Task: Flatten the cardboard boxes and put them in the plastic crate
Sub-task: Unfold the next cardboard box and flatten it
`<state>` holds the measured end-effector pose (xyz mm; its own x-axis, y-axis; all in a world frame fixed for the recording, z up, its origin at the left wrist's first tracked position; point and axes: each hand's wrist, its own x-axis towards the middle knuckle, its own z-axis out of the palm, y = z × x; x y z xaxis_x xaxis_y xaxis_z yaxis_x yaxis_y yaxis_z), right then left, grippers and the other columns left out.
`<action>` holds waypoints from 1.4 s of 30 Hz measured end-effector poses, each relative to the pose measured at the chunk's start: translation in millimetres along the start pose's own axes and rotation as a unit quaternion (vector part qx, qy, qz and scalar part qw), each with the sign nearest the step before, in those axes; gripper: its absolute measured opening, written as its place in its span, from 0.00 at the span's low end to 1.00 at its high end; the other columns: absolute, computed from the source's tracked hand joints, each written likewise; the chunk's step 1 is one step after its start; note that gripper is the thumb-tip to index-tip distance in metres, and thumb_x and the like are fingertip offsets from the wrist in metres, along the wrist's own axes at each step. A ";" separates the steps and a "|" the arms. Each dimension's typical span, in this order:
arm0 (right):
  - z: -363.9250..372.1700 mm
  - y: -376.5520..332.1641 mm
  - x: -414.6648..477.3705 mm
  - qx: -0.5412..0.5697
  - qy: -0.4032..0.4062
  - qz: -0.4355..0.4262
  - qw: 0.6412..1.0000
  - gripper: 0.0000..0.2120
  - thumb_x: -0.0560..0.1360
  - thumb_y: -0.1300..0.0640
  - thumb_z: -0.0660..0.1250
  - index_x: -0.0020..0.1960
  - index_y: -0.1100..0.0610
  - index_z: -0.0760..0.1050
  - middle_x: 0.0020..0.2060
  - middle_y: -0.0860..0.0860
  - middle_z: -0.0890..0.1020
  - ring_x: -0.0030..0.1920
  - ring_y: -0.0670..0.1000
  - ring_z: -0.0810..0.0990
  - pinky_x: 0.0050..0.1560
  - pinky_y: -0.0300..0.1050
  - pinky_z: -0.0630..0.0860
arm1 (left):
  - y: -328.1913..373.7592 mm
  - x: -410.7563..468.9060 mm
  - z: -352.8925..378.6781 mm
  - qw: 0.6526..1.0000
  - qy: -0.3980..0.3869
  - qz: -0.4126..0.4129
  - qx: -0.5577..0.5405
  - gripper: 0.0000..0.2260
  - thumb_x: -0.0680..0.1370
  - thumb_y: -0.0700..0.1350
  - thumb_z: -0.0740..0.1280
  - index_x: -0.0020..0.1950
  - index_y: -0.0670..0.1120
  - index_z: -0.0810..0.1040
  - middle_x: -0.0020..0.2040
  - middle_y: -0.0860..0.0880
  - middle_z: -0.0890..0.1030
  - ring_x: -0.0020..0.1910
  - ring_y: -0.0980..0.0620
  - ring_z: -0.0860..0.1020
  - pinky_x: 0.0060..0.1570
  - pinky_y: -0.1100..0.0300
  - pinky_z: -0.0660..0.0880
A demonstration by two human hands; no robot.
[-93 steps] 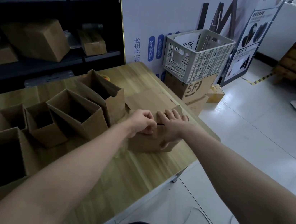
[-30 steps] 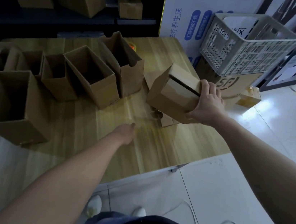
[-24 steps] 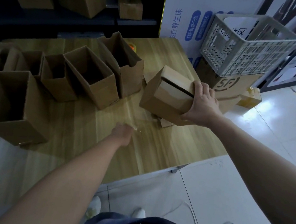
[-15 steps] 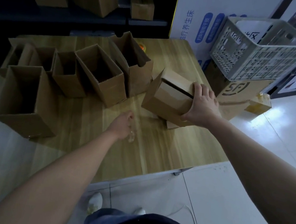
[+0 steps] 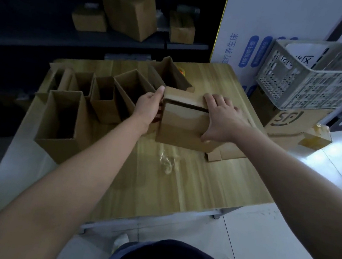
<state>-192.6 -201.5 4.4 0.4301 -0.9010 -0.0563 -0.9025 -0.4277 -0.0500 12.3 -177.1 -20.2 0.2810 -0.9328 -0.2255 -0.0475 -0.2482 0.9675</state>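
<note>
A closed cardboard box [image 5: 182, 128] stands on the wooden table [image 5: 190, 188] with a dark slit between its top flaps. My right hand [image 5: 221, 116] grips its right side, fingers over the top and thumb on the front face. My left hand [image 5: 149, 107] holds its left edge, fingers hidden behind the box side. A flat piece of cardboard [image 5: 225, 153] lies under and right of the box. The white plastic crate [image 5: 322, 77] sits on a large printed carton [image 5: 286, 120] right of the table.
Several open cardboard boxes [image 5: 62, 119] stand in a row along the table's left and back. A crumpled strip of clear tape [image 5: 166, 164] lies on the table in front of the box. Dark shelves [image 5: 121, 40] behind hold more boxes. A small carton [image 5: 314, 138] lies on the floor.
My left hand dropped the clear tape on the table and moved up to the box's left edge. My right hand turned the box square and set it lower on the table.
</note>
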 end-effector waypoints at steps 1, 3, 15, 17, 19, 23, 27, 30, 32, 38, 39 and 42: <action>-3.5 -6.0 2.8 0.006 -0.008 -0.015 1.000 0.56 0.57 0.45 0.78 0.75 0.50 0.48 0.70 0.52 0.60 0.69 0.58 0.60 0.65 0.59 0.64 | 5.4 -0.2 -8.5 1.000 0.000 -0.019 -0.016 0.17 0.77 0.61 0.60 0.49 0.49 0.77 0.48 0.46 0.81 0.48 0.48 0.79 0.46 0.53 0.75; -7.1 -19.5 7.9 0.003 -0.022 -0.059 0.998 0.57 0.57 0.45 0.78 0.75 0.49 0.47 0.71 0.52 0.60 0.69 0.57 0.60 0.66 0.59 0.63 | 12.3 -0.6 -29.2 0.998 -0.006 -0.058 -0.036 0.16 0.75 0.61 0.63 0.48 0.50 0.79 0.48 0.46 0.81 0.48 0.47 0.79 0.44 0.53 0.74; 56.7 -107.5 37.7 -0.015 -0.067 -0.198 0.978 0.56 0.61 0.48 0.79 0.75 0.42 0.43 0.75 0.47 0.51 0.75 0.55 0.44 0.72 0.59 0.49 | -15.7 -10.5 -124.7 0.912 -0.212 -0.170 0.307 0.39 0.58 0.64 0.77 0.65 0.54 0.71 0.56 0.48 0.77 0.53 0.46 0.75 0.54 0.45 0.75; 68.3 -117.6 42.1 -0.017 -0.081 -0.174 0.981 0.53 0.63 0.50 0.78 0.75 0.41 0.45 0.75 0.47 0.50 0.75 0.57 0.42 0.72 0.61 0.50 | -27.9 -9.8 -125.0 0.905 -0.192 -0.158 0.345 0.40 0.60 0.63 0.76 0.68 0.52 0.68 0.58 0.48 0.75 0.54 0.47 0.75 0.50 0.50 0.76; 75.6 -121.8 45.3 0.015 -0.101 -0.137 0.985 0.49 0.66 0.53 0.76 0.75 0.41 0.46 0.75 0.47 0.50 0.75 0.57 0.43 0.72 0.62 0.54 | -39.0 -7.5 -129.4 0.901 -0.173 -0.138 0.372 0.38 0.64 0.60 0.76 0.69 0.50 0.68 0.62 0.47 0.74 0.54 0.49 0.74 0.48 0.53 0.74; 71.5 -117.5 53.4 0.315 -0.183 0.042 0.930 0.42 0.71 0.62 0.66 0.76 0.42 0.47 0.76 0.52 0.52 0.73 0.60 0.57 0.67 0.60 0.67 | -50.1 -0.1 -148.4 0.914 -0.144 -0.097 0.366 0.20 0.70 0.55 0.73 0.59 0.50 0.75 0.54 0.50 0.77 0.44 0.56 0.72 0.41 0.59 0.71; 61.0 -127.6 61.1 0.490 -0.221 0.187 0.822 0.33 0.76 0.47 0.65 0.76 0.48 0.55 0.70 0.53 0.66 0.63 0.58 0.72 0.53 0.56 0.78 | -49.7 2.8 -150.8 0.925 -0.098 -0.050 0.364 0.13 0.78 0.50 0.65 0.58 0.45 0.78 0.44 0.52 0.77 0.40 0.55 0.74 0.36 0.60 0.73; 60.6 -139.1 70.9 0.476 -0.214 0.225 0.823 0.35 0.73 0.43 0.68 0.75 0.53 0.59 0.68 0.54 0.67 0.66 0.62 0.70 0.54 0.61 0.77 | -44.3 2.2 -152.3 0.922 -0.059 -0.014 0.383 0.12 0.81 0.48 0.60 0.55 0.43 0.80 0.43 0.47 0.79 0.40 0.52 0.77 0.39 0.57 0.77; 55.3 -145.3 76.8 0.475 -0.198 0.245 0.821 0.35 0.72 0.45 0.70 0.73 0.54 0.61 0.66 0.55 0.69 0.64 0.62 0.71 0.52 0.61 0.78 | -40.5 3.7 -156.1 0.919 -0.033 0.007 0.393 0.09 0.79 0.48 0.63 0.52 0.45 0.80 0.41 0.49 0.79 0.39 0.53 0.77 0.37 0.59 0.76; 42.5 -157.0 83.6 0.489 -0.207 0.248 0.810 0.29 0.71 0.57 0.70 0.69 0.54 0.63 0.64 0.58 0.68 0.59 0.63 0.72 0.42 0.58 0.81 | -45.7 3.1 -155.6 0.891 0.067 -0.022 0.449 0.18 0.68 0.52 0.75 0.52 0.47 0.74 0.47 0.48 0.76 0.48 0.48 0.76 0.46 0.53 0.77; 42.7 -158.0 82.8 0.481 -0.211 0.244 0.815 0.30 0.71 0.57 0.71 0.69 0.55 0.64 0.64 0.58 0.68 0.59 0.63 0.72 0.40 0.56 0.82 | -48.0 2.7 -154.9 0.886 0.072 -0.029 0.458 0.19 0.68 0.51 0.76 0.53 0.47 0.74 0.50 0.47 0.75 0.50 0.46 0.76 0.49 0.50 0.77; 46.3 -161.1 79.2 0.442 -0.204 0.231 0.842 0.31 0.69 0.54 0.74 0.67 0.55 0.66 0.59 0.55 0.71 0.58 0.61 0.73 0.34 0.52 0.80 | -50.5 2.7 -153.2 0.882 0.076 -0.022 0.464 0.17 0.69 0.48 0.75 0.52 0.47 0.73 0.54 0.45 0.74 0.52 0.44 0.75 0.49 0.48 0.77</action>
<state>-12.2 -200.6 -38.1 0.1709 -0.7788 -0.6035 -0.6847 0.3466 -0.6412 162.3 -127.0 -52.2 0.4243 -0.8886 -0.1744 -0.7778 -0.4562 0.4323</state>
